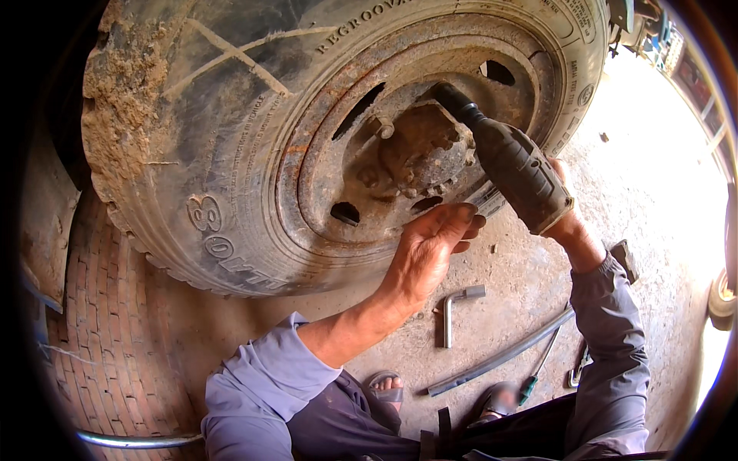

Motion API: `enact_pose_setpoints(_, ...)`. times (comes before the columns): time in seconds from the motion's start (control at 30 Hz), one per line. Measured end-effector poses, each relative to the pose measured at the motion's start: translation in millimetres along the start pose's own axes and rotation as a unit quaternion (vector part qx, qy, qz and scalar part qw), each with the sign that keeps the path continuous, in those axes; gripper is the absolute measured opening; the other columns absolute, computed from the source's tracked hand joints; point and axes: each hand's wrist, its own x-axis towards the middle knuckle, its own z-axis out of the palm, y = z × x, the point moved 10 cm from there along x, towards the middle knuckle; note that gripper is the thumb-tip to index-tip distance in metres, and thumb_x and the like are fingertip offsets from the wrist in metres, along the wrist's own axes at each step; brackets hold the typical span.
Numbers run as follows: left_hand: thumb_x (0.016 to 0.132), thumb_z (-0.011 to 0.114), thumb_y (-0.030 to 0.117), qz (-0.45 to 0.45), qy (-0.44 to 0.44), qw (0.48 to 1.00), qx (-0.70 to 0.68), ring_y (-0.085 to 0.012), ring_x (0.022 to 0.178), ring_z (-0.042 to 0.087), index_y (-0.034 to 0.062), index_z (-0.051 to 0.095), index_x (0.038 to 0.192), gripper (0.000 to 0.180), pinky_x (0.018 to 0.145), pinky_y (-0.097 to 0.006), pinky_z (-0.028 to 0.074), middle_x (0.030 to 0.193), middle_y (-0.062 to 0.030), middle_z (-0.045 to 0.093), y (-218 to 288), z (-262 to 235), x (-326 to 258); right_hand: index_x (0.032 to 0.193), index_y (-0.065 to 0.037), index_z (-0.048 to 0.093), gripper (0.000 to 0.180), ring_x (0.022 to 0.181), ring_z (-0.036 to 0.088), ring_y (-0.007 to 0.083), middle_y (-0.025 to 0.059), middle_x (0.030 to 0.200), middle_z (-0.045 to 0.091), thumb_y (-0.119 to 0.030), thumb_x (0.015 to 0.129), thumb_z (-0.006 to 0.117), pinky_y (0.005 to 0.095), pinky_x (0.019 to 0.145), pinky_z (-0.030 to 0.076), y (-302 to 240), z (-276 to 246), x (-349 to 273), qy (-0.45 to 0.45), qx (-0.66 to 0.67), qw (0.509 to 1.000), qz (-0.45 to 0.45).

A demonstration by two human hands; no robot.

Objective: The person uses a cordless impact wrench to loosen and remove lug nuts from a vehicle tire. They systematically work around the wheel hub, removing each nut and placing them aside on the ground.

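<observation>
A large muddy truck tyre (177,146) with a rusty steel rim (296,180) fills the upper left and middle. My right hand (565,175) is wrapped round a dark impact wrench (515,161), whose body hides most of the fingers. Its long black socket (455,101) reaches to the far right side of the wheel's hub (423,150), over the bolt circle; whether it sits on a nut is hidden. Below the hub, close to the rim's near edge, my left hand (430,250) is closed with thumb and fingers together. What those fingers hold, if anything, cannot be made out.
On the concrete floor lie an L-shaped socket wrench (448,323), a long grey bar (500,361), a green-handled screwdriver (527,390) and a dark block (624,261). Brick paving (108,330) runs along the left. My sandalled feet stand between these tools.
</observation>
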Motion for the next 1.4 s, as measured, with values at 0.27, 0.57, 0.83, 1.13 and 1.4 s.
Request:
enact_pose_setpoints(0.27,0.099,0.059,0.044,0.011,0.004,1.0,0.015,-0.0197,0.105,0.066,0.0043,0.063,0.122,0.046,0.094,-0.035,0.051,0.115,-0.012,0.07,7,-3,2,0.112,0.002,0.064,0.042,0.079,0.062,0.0093,0.0108,0.09,0.072,-0.013,0.076,0.079,0.0289,0.076,0.054,-1,1,1,0.003,-0.007,0.999,-0.04)
enact_pose_setpoints(0.57,0.095,0.059,0.025,0.405,-0.105,0.798,0.434,-0.0379,0.112,0.064,-0.0067,0.054,0.129,0.047,0.096,-0.048,0.053,0.126,-0.0294,0.059,201,50,-53,0.123,0.0,0.061,0.062,0.082,0.068,0.0139,0.0145,0.092,0.072,-0.017,0.067,0.082,0.0317,0.082,0.055,13,-11,-2,0.012,0.021,1.0,0.012)
enact_pose_setpoints(0.83,0.096,0.048,0.02,0.594,0.052,0.597,0.537,-0.0475,0.131,0.047,-0.0186,0.052,0.128,0.051,0.115,-0.054,0.032,0.131,-0.0406,0.052,357,39,-142,0.089,-0.002,0.056,0.029,0.07,0.067,0.0385,0.02,0.078,0.062,-0.017,0.072,0.075,0.0405,0.064,0.053,-16,-12,6,-0.008,-0.048,0.998,-0.029)
enact_pose_setpoints(1.13,0.085,0.071,0.055,0.416,0.08,0.568,0.706,-0.0292,0.132,0.049,-0.0061,0.043,0.144,0.089,0.111,-0.038,0.036,0.142,-0.0216,0.05,400,56,-44,0.092,-0.004,0.055,0.031,0.077,0.066,0.041,0.0198,0.08,0.064,-0.028,0.077,0.069,0.0474,0.068,0.052,-13,-18,4,-0.019,-0.138,0.99,0.001)
enact_pose_setpoints(1.4,0.083,0.059,0.072,0.286,0.067,0.695,0.656,-0.0287,0.141,0.037,-0.0107,0.033,0.147,0.108,0.117,-0.038,0.023,0.149,-0.0221,0.041,411,19,-12,0.088,-0.004,0.054,0.031,0.077,0.066,0.0415,0.0194,0.079,0.065,-0.028,0.077,0.07,0.0482,0.068,0.052,0,-13,-1,0.014,-0.05,0.999,0.015)
